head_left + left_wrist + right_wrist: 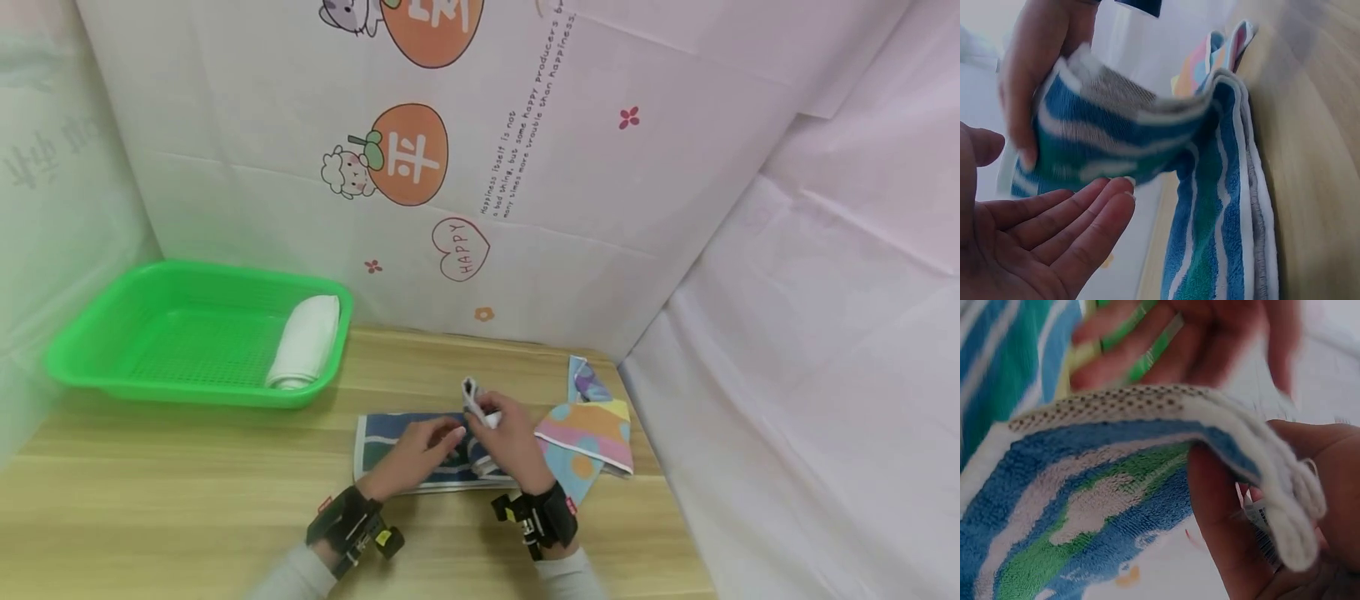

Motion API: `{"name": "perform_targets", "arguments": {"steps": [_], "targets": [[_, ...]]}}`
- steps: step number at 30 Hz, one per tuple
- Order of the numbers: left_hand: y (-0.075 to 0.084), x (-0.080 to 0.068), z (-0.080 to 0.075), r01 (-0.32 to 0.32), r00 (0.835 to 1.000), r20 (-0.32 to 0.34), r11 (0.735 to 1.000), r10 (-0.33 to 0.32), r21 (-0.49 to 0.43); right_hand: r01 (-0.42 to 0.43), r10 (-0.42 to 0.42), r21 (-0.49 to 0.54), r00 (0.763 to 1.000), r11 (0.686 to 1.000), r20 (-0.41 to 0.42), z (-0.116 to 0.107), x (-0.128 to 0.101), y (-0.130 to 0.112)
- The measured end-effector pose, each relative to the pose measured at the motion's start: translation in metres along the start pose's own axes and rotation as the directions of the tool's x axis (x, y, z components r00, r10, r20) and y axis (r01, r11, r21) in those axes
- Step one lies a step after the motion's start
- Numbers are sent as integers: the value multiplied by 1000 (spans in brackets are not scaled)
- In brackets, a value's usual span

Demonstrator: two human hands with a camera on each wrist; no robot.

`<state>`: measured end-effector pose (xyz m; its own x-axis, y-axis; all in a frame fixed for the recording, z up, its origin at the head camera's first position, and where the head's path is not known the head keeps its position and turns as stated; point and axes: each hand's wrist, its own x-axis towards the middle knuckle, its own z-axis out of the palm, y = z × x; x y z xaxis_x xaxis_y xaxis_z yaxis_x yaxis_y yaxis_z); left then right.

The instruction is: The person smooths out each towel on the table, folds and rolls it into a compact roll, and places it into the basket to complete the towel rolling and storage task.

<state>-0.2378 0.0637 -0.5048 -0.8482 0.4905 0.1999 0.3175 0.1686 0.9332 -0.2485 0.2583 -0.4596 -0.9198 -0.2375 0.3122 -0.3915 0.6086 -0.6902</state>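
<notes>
A blue and green striped towel with white edges lies folded lengthwise into a long strip on the table. Its right end is lifted and bent back by the right hand, which grips the layered edge between thumb and fingers. In the right wrist view the towel arches away from that grip, and a white label shows by the fingers. The left hand hovers over the towel's middle. In the left wrist view its fingers are extended, palm up, just beside the raised flap, holding nothing.
Right of the striped towel lies a crumpled pastel cloth with dots, with a purple patterned part behind it. A green basket stands at the back left, holding a rolled white towel. Printed white sheets enclose the wooden table.
</notes>
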Motion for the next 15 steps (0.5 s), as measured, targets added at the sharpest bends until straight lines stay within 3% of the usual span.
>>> {"name": "perform_targets", "arguments": {"steps": [7, 15], "targets": [[-5, -7, -1, 70, 997, -20, 992, -72, -104, 76, -77, 15, 984, 997, 158, 26, -6, -6], [-13, -14, -10, 170, 976, -135, 985, -169, -7, 109, -104, 2, 935, 994, 339, 38, -14, -7]]}}
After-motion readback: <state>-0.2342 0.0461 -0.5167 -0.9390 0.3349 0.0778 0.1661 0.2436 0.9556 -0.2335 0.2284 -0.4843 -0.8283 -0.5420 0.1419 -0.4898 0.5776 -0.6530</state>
